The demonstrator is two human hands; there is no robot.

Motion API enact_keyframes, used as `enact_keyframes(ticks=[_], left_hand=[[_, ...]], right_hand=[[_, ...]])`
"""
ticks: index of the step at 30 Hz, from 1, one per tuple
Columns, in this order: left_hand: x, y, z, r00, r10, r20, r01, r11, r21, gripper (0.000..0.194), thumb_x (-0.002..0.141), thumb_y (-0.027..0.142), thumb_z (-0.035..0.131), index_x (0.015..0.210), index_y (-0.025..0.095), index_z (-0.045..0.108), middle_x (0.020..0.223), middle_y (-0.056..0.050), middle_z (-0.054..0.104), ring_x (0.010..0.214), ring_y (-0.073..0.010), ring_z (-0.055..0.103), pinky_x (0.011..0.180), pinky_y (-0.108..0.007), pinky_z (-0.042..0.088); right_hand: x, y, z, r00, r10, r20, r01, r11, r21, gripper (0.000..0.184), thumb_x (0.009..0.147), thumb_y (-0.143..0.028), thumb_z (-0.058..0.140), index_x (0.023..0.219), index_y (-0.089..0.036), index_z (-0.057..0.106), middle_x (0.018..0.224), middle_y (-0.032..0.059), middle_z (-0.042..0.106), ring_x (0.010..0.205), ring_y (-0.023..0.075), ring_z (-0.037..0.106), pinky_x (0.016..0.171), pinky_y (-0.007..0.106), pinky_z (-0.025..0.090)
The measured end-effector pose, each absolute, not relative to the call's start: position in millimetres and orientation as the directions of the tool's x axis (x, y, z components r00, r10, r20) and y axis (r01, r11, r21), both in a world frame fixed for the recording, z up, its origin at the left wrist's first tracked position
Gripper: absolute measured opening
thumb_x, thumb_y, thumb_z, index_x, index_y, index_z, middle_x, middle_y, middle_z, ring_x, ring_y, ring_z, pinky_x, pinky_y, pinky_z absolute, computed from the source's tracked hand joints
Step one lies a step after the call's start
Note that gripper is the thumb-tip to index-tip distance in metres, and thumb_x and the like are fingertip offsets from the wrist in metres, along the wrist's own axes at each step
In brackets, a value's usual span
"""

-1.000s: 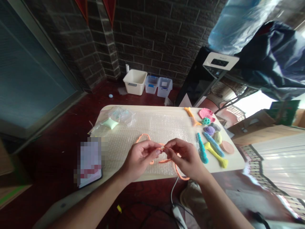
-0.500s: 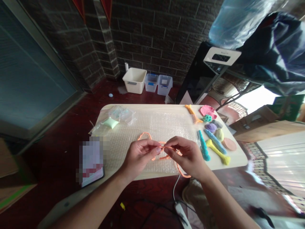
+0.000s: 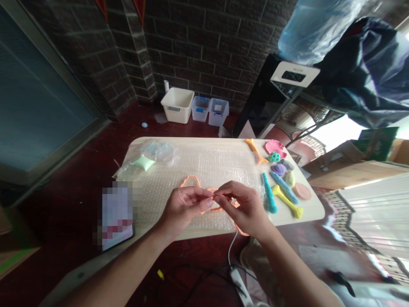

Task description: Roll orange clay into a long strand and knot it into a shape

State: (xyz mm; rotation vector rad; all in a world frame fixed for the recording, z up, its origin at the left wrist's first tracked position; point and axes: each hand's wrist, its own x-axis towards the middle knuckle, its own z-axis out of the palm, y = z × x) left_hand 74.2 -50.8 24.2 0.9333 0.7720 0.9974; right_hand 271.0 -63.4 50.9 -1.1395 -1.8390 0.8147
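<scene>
My left hand [image 3: 185, 209] pinches a thin orange strand [image 3: 191, 177], which looks like modelling clay, between thumb and forefinger. Right beside it, my right hand [image 3: 244, 207] has thumb and fingers closed on the same strand, the fingertips of both hands meeting. The held bit is mostly covered by the fingers. One loop of the strand curves out behind my left hand, other lengths lie below the fingertips, and an end trails under my right wrist toward the table's front edge. Bubble wrap [image 3: 220, 164] lies beneath the hands.
On the pale table [image 3: 315, 209], coloured clay pieces sit at the right, including a teal stick [image 3: 269, 194], a yellow bone shape [image 3: 287, 201] and an orange bone shape [image 3: 256, 151]. Clear plastic bags with a pale green packet [image 3: 143, 162] lie left, near a blurred-out device [image 3: 117, 236].
The view has shifted slightly, so the table and its things appear a little further left. My fingertips have come closer together on the orange strand.
</scene>
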Motion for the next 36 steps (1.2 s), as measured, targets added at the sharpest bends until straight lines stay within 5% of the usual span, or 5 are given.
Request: enact_keyframes(ticks=[21,28,36], left_hand=[[72.3,-45.3,25.2,0.405,0.89,-0.207,-0.291,0.34,0.894,0.042,0.078,0.028,0.089,0.11,0.015,0.065,0.087,-0.006,0.078,0.075,-0.0161,0.07,0.063,-0.024,0.051],[70.3,-43.5,21.9,0.427,0.895,-0.126,-0.257,0.254,0.933,0.023,0.083,0.032,0.082,0.092,0.012,0.075,0.083,-0.007,0.075,0.072,-0.0146,0.066,0.063,-0.025,0.049],[70.3,-44.9,22.3,0.455,0.884,-0.11,-0.269,0.254,0.929,0.023,0.085,0.03,0.081,0.1,0.013,0.076,0.092,-0.008,0.076,0.083,-0.0171,0.07,0.072,-0.026,0.052]], right_hand=[[269.4,-67.0,53.9,-0.349,0.886,0.304,0.414,0.437,-0.798,0.007,0.098,-0.017,0.064,0.096,-0.02,0.07,0.089,0.0046,0.072,0.078,0.0159,0.067,0.069,0.031,0.052],[270.7,-67.9,47.5,-0.287,0.928,0.238,0.36,0.334,-0.871,0.01,0.096,-0.021,0.068,0.106,-0.02,0.068,0.096,0.0059,0.074,0.081,0.0169,0.069,0.07,0.031,0.056],[270.5,-66.6,48.9,-0.284,0.908,0.309,0.436,0.409,-0.802,0.007,0.096,-0.02,0.07,0.098,-0.022,0.077,0.09,0.0043,0.079,0.079,0.0166,0.072,0.069,0.03,0.055]])
